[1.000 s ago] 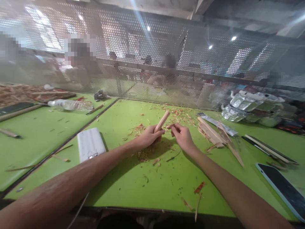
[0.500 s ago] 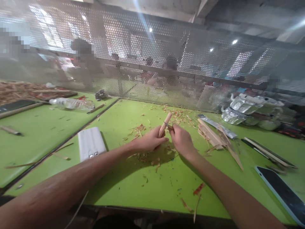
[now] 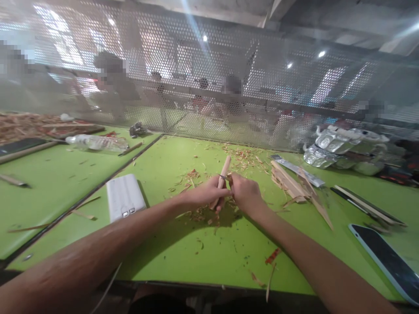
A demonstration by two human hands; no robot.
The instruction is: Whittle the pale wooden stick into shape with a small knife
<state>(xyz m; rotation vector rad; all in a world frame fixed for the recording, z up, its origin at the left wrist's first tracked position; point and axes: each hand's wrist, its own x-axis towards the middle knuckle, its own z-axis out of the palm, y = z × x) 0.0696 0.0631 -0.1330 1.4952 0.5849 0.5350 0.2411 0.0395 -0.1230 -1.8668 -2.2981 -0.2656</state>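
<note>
Over the middle of the green table (image 3: pixel 183 261), my left hand (image 3: pixel 209 192) is wrapped round a pale wooden stick (image 3: pixel 225 166), which tilts up and away from me. My right hand (image 3: pixel 246 192) grips a small knife (image 3: pixel 224 177); its handle is mostly hidden in the fingers. The short blade lies across the stick just above my left hand. Both hands are close together, the left thumb reaching towards the right hand. Curled wood shavings (image 3: pixel 196 216) are scattered under and around them.
A white power bank (image 3: pixel 125 196) lies left, a phone (image 3: pixel 381 257) at right. Wood pieces (image 3: pixel 290 183) and a metal ruler (image 3: pixel 299 170) lie right of my hands. A plastic bottle (image 3: pixel 98 142) and foil containers (image 3: pixel 340 148) stand before a perforated screen (image 3: pixel 196 113); people are behind it.
The knife blade and my right hand have come down along the stick, nearer to my left hand. More of the stick's lower end shows beneath my left hand.
</note>
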